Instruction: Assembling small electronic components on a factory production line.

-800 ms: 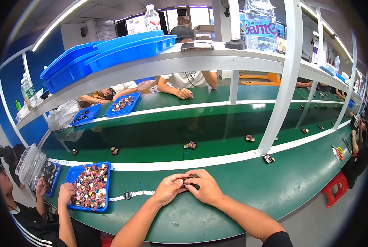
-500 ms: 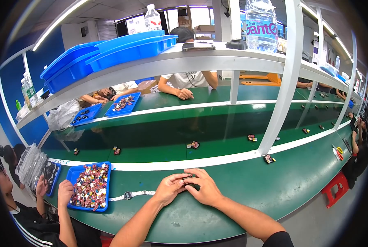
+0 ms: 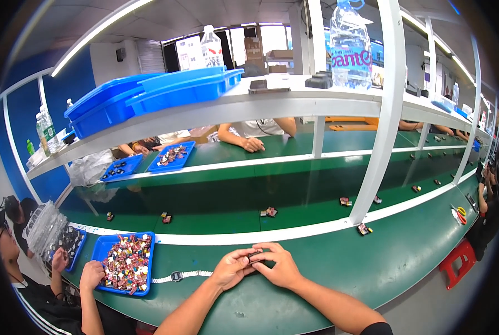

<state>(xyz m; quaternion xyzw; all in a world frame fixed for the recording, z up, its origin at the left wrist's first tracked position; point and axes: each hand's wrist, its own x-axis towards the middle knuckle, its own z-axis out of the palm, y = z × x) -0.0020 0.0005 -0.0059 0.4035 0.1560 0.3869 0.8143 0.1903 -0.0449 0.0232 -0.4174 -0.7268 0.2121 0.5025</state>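
My left hand (image 3: 232, 269) and my right hand (image 3: 279, 268) meet over the near part of the green table. Between their fingertips they grip a small dark piece (image 3: 254, 256), mostly covered by the fingers, so its kind does not show. Left of my left forearm lies a wristwatch (image 3: 176, 276) with a pale band, stretched out flat. Beside it is a blue tray (image 3: 151, 261) heaped with small red, white and yellow parts (image 3: 128, 263).
At the left a co-worker's hand (image 3: 92, 274) rests at the tray's edge. A white post (image 3: 376, 123) rises from the rail ahead, under a shelf with blue trays (image 3: 182, 89) and a large water bottle (image 3: 351, 50). Small parts (image 3: 269, 212) dot the green strip beyond. Scissors (image 3: 459, 215) lie far right.
The view has tilted, so the scene sits lower in the picture. My hands stay together on the small dark piece; the right fingers have shifted slightly around it.
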